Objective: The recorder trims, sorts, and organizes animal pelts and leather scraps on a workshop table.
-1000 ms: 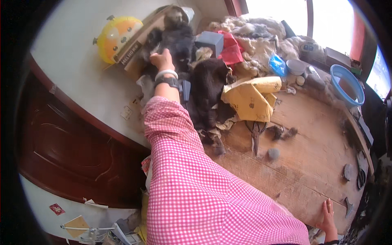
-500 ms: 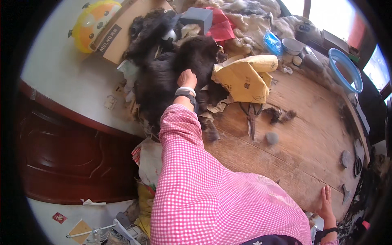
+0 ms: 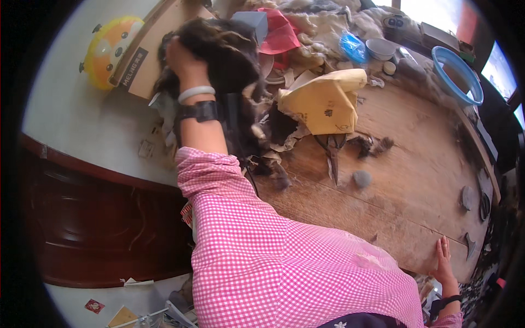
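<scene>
My left hand [image 3: 183, 57] reaches to the far left, its fingers closed on a dark brown fur piece [image 3: 221, 46] that is lifted at the back of the heap; some fingers are hidden. More dark fur and ragged pale-backed scraps [image 3: 287, 136] lie below and beside it. My right hand [image 3: 442, 263] rests flat at the near right edge of the wooden board [image 3: 328, 213], fingers stretched, holding nothing. On the board lie dark-handled scissors [image 3: 332, 156], partly under a yellow paper bag [image 3: 325, 104], a small fur scrap [image 3: 372, 146] and a round grey stone [image 3: 362, 179].
A cardboard box [image 3: 145, 49] and a yellow animal-shaped balloon [image 3: 112, 52] stand at the far left. Pale furs [image 3: 322, 33], a red cloth [image 3: 277, 33], a bowl [image 3: 381, 49] and a blue basin [image 3: 458, 76] line the back. Dark tools [image 3: 484, 206] lie along the right edge.
My left hand has moved up and to the left, pulling the dark fur up with it and uncovering things behind the heap. The right hand stays flat at the board's edge.
</scene>
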Tool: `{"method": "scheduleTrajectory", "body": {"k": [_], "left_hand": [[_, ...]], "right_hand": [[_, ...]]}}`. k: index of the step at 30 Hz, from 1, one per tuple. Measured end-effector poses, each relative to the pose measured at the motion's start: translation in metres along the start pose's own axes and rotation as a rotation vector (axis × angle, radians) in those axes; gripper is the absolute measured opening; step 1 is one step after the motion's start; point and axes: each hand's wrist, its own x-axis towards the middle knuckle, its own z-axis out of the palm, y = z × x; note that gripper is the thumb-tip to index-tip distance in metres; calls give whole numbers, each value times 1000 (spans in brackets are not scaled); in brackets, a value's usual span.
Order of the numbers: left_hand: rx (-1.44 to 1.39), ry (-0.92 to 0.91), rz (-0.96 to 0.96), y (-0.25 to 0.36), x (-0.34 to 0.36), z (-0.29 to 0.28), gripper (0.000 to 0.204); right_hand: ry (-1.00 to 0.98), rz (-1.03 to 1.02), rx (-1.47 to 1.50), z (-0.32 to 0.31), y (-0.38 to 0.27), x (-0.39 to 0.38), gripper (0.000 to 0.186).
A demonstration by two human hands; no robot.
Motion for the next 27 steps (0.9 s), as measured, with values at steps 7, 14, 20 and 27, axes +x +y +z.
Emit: {"method": "scheduleTrajectory", "body": {"k": [7, 14, 20, 27], "left_hand": [[-1126, 25, -98, 165, 18, -98, 27], [-2011, -429, -114, 350, -54, -158, 23], [-1732, -914, 13, 473, -161, -126, 23], [-1016, -1242, 359, 436, -248, -99, 47]], "right_hand": [[28, -8, 24, 2, -3, -7, 127], [25, -44, 34, -2, -1, -8, 122], [64, -76, 53, 5, 9, -8, 121], [60, -94, -59, 12, 19, -9, 113]]}}
